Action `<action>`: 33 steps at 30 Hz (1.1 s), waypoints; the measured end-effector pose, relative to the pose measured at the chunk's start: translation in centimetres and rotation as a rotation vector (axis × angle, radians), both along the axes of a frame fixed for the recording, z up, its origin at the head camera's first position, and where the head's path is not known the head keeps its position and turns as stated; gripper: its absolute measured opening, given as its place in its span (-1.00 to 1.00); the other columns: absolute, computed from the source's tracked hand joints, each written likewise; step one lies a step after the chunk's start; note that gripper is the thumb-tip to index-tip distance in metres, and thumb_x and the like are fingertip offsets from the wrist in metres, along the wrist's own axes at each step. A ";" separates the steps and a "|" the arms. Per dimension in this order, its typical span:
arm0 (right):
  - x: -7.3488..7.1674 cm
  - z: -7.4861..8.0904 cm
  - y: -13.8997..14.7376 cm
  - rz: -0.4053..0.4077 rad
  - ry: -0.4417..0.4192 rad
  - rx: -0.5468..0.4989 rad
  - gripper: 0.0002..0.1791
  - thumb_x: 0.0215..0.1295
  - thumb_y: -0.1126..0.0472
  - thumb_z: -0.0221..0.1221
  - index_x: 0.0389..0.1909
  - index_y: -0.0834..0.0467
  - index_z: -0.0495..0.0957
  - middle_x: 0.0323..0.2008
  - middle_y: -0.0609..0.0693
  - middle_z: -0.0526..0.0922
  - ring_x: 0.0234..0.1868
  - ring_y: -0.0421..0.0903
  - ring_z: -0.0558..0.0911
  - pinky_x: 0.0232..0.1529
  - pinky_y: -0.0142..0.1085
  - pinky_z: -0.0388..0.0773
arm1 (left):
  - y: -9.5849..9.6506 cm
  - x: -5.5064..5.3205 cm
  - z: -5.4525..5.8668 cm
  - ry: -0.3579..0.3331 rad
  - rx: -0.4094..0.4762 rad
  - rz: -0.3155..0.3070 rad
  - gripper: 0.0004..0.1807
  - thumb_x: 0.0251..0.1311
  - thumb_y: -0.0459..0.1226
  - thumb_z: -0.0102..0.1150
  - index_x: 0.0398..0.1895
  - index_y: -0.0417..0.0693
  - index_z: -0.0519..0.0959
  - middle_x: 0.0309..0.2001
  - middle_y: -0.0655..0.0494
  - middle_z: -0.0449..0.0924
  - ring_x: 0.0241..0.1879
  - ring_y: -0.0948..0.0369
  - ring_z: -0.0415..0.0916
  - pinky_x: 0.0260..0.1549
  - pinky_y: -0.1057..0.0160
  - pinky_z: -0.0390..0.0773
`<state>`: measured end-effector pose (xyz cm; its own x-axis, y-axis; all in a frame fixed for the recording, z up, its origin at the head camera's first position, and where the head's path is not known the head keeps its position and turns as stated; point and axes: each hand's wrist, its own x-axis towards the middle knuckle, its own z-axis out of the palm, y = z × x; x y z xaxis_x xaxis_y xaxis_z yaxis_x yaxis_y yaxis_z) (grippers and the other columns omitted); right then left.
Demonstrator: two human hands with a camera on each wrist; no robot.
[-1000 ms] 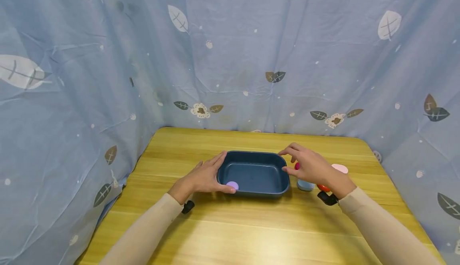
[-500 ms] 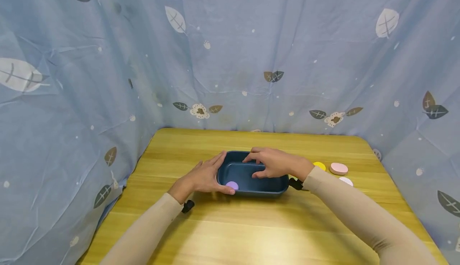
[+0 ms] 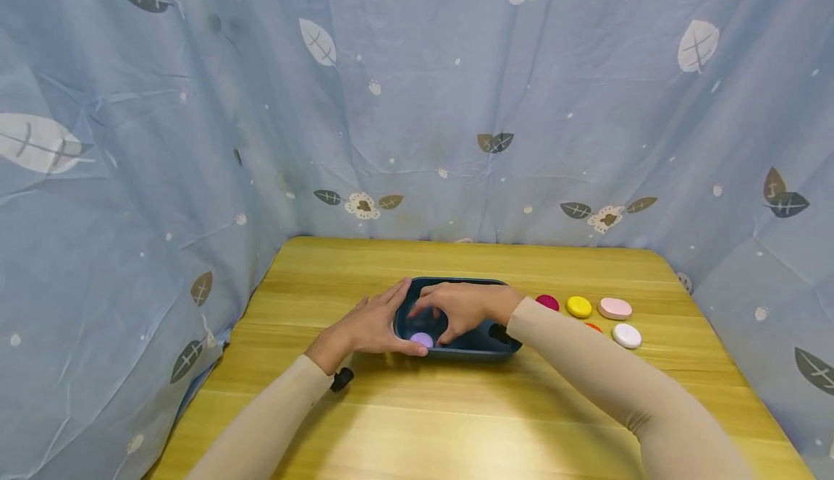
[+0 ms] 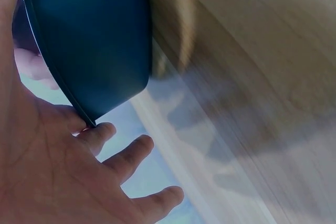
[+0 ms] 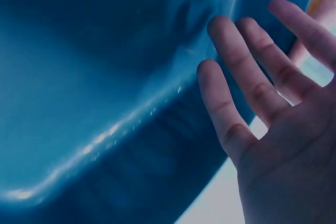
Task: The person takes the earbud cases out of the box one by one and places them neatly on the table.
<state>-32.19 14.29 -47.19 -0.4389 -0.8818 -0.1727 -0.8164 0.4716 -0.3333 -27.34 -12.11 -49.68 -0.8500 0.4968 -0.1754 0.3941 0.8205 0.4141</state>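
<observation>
A dark blue rectangular tub (image 3: 482,356) stands on the wooden table. My left hand (image 3: 371,326) holds its left end, thumb along the near rim and fingers at the far corner. In the left wrist view the tub's outer wall (image 4: 94,35) rises beside the spread fingers of that hand (image 4: 63,166). Inside the tub, at the near left corner, lies a round lilac piece (image 3: 422,339). My right hand (image 3: 461,308) reaches down into the tub just right of it, thumb and fingers apart. The right wrist view shows those fingers (image 5: 236,56) loosely extended over the tub's inside, holding nothing.
Right of the tub lie small smooth pieces: magenta (image 3: 547,302), yellow (image 3: 578,307), pink oval (image 3: 615,309) and white (image 3: 627,335). An orange-red one (image 3: 594,327) is mostly hidden by the right sleeve (image 3: 586,357). A patterned blue curtain (image 3: 417,103) surrounds the table (image 3: 352,263).
My right hand has moved left from the tub's right end into it, close to the lilac piece. The pieces on the right are more uncovered. My left hand stays at the tub's left end.
</observation>
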 end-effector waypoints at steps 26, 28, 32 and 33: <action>-0.6 -0.9 -1.6 0.085 -0.002 -0.029 -0.52 0.45 0.10 0.64 0.34 -0.03 0.82 0.13 -0.12 0.81 -0.04 -0.27 0.76 0.03 -0.48 0.72 | 0.0 0.2 0.1 -0.016 0.042 0.003 0.66 0.14 0.64 0.48 1.01 0.11 -0.26 0.99 0.08 -0.18 0.90 -0.21 0.09 0.79 -0.64 -0.02; -0.4 -0.5 -1.3 0.078 0.005 -0.059 -0.51 0.43 0.12 0.64 0.34 -0.03 0.82 0.14 -0.10 0.80 -0.03 -0.26 0.76 0.04 -0.46 0.73 | 0.0 0.2 0.1 -0.017 0.038 0.004 0.66 0.14 0.64 0.47 1.01 0.10 -0.26 0.99 0.08 -0.18 0.90 -0.21 0.10 0.79 -0.64 -0.02; 0.0 0.3 -0.5 0.046 0.002 -0.105 -0.50 0.44 0.14 0.61 0.36 -0.03 0.80 0.18 -0.08 0.78 0.01 -0.20 0.77 0.10 -0.40 0.76 | 0.0 0.1 0.0 -0.016 0.031 0.007 0.66 0.13 0.65 0.46 1.01 0.10 -0.26 0.99 0.09 -0.18 0.90 -0.22 0.11 0.79 -0.65 -0.02; 0.2 0.5 -0.2 0.034 -0.005 -0.116 -0.50 0.45 0.15 0.61 0.37 -0.02 0.80 0.20 -0.07 0.77 0.01 -0.18 0.77 0.12 -0.37 0.78 | 0.0 0.1 0.1 -0.017 0.032 0.009 0.66 0.13 0.65 0.46 1.01 0.11 -0.25 0.99 0.09 -0.17 0.90 -0.22 0.11 0.79 -0.65 -0.03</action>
